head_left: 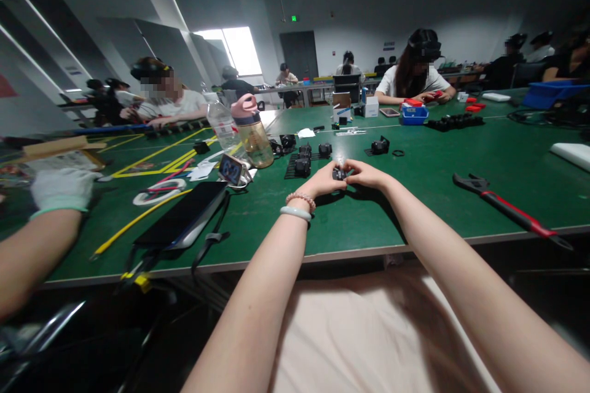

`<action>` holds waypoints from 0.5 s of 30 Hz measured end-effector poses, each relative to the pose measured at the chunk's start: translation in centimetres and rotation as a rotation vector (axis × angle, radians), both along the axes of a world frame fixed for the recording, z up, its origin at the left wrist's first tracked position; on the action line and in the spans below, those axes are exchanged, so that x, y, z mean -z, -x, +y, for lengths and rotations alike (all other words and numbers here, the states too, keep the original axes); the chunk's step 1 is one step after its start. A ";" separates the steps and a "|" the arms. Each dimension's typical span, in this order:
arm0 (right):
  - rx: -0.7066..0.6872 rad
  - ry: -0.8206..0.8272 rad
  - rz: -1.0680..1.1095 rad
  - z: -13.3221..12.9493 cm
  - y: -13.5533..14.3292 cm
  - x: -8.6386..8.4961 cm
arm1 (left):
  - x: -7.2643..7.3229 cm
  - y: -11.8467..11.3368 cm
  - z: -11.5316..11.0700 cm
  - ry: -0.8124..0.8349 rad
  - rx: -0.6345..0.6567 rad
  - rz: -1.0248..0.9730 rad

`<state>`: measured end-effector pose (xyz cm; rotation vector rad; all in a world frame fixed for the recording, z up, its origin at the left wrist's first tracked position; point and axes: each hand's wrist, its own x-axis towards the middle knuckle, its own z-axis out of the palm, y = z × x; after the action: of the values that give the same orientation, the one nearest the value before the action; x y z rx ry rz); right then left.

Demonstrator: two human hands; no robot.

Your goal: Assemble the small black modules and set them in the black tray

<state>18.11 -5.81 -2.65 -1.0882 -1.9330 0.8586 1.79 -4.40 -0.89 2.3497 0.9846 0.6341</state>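
Over the green table, my left hand [325, 180] and my right hand [366, 173] come together around a small black part [340, 174]. The fingers of both hands are closed on it, and much of it is hidden by them. A beaded bracelet and a pale bangle circle my left wrist. Just beyond, to the left, several black parts [302, 166] stand in a group on the table. Farther right lie another black part [380, 145] and a black ring-like piece [398, 153].
An adjustable wrench [507, 206] with red-black handles lies right. A pink-lidded bottle [253, 132], a propped phone [233, 169] and a black slab-like device [182, 215] are left. A co-worker's gloved hand [62, 190] is at far left. A blue bin [415, 114] stands ahead.
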 end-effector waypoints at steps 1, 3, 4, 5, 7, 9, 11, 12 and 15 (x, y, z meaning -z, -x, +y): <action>-0.001 -0.005 0.000 0.0 0.0 0.0 | 0.0 0.0 0.0 0.001 -0.004 0.005; -0.003 -0.020 0.001 0.1 0.0 0.1 | -0.1 -0.1 -0.1 0.000 -0.007 0.013; -0.005 -0.026 0.002 0.1 -0.1 0.1 | -0.1 -0.1 -0.2 0.000 -0.006 0.016; -0.007 -0.027 0.004 0.1 -0.1 0.1 | -0.1 -0.1 -0.2 0.001 -0.006 0.019; -0.014 -0.019 0.006 0.2 -0.1 0.1 | -0.1 -0.1 -0.2 0.004 -0.007 0.022; -0.018 -0.010 0.007 0.2 -0.1 0.1 | -0.1 -0.1 -0.2 0.002 -0.003 0.016; -0.013 -0.014 0.006 0.1 -0.1 0.1 | -0.1 -0.1 -0.2 -0.001 0.005 0.003; -0.009 -0.019 0.005 0.1 0.0 0.1 | -0.1 -0.1 -0.2 -0.001 0.010 -0.004; 0.004 -0.040 0.003 -0.1 0.0 0.0 | 0.0 -0.1 -0.1 0.010 0.020 -0.019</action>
<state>18.09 -5.92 -2.63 -1.0663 -1.9373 0.8159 1.85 -4.52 -0.85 2.3379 0.9529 0.6415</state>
